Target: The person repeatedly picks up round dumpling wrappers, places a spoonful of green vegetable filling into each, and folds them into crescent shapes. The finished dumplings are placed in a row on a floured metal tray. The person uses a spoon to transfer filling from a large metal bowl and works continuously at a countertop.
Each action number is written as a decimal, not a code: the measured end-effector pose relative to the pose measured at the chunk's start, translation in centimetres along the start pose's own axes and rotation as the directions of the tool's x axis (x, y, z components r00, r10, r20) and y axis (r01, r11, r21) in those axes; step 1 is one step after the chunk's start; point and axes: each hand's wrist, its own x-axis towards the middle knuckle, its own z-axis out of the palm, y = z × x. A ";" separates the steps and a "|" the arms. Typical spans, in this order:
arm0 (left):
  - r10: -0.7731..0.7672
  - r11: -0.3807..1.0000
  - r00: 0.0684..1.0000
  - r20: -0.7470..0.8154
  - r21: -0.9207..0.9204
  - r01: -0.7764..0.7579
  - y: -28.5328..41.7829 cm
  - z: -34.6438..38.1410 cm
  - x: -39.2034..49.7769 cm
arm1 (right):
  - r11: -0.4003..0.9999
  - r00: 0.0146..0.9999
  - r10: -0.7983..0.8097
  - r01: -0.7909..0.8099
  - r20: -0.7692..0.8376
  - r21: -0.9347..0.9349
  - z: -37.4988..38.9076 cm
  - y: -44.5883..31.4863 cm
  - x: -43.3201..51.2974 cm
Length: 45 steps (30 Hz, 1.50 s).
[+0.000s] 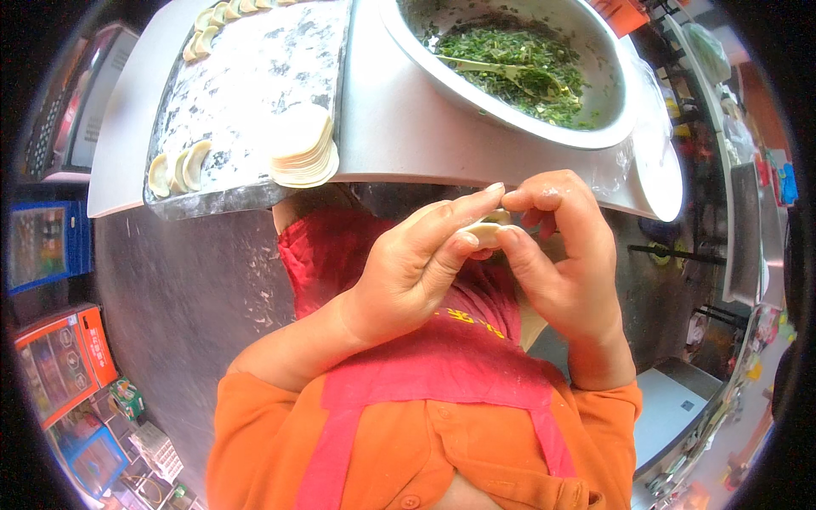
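Note:
Between my two hands, in front of the table edge, is a folded dumpling (483,233) of pale dough. My left hand (414,258) holds its left side between thumb and fingers. My right hand (561,248) pinches the right end with thumb and forefinger; flour dusts its knuckle. Part of the dumpling is hidden by my fingers. A stack of round dough wrappers (305,150) lies on the near right corner of a floured tray (248,89). Finished dumplings (180,169) rest at the tray's near left corner, and several more dumplings (213,25) line its far left side.
A large metal bowl (510,131) of chopped green filling (510,51) stands on the white table (389,137), with a spoon (491,67) in it. A white round-ended object (660,178) juts past the table's right edge. Shelving (743,236) is at right, fridges and boxes (95,347) at left.

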 end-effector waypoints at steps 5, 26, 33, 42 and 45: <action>0.143 0.983 0.987 0.075 0.107 -0.150 -0.3 -0.6 0.4 | 0.991 0.993 0.040 -0.053 0.109 0.121 -0.3 0.8 -0.3; -0.111 0.992 0.992 -0.062 0.057 0.115 -1.4 -0.3 0.4 | 0.949 0.975 -0.190 0.152 -0.118 -0.275 3.0 2.2 -1.2; -0.164 0.976 0.983 0.085 0.159 0.149 -0.4 -1.3 0.5 | 0.965 0.983 -0.176 0.160 -0.059 -0.209 2.3 2.0 -0.7; -0.114 0.992 0.992 -0.058 0.043 0.116 -2.4 -0.6 0.1 | 0.986 0.988 -0.102 0.085 -0.116 -0.145 2.9 3.2 -1.5; -0.131 0.988 0.991 -0.040 0.080 0.134 -2.3 -0.5 0.5 | 0.967 0.966 -0.192 0.157 -0.173 -0.200 3.1 3.6 -2.2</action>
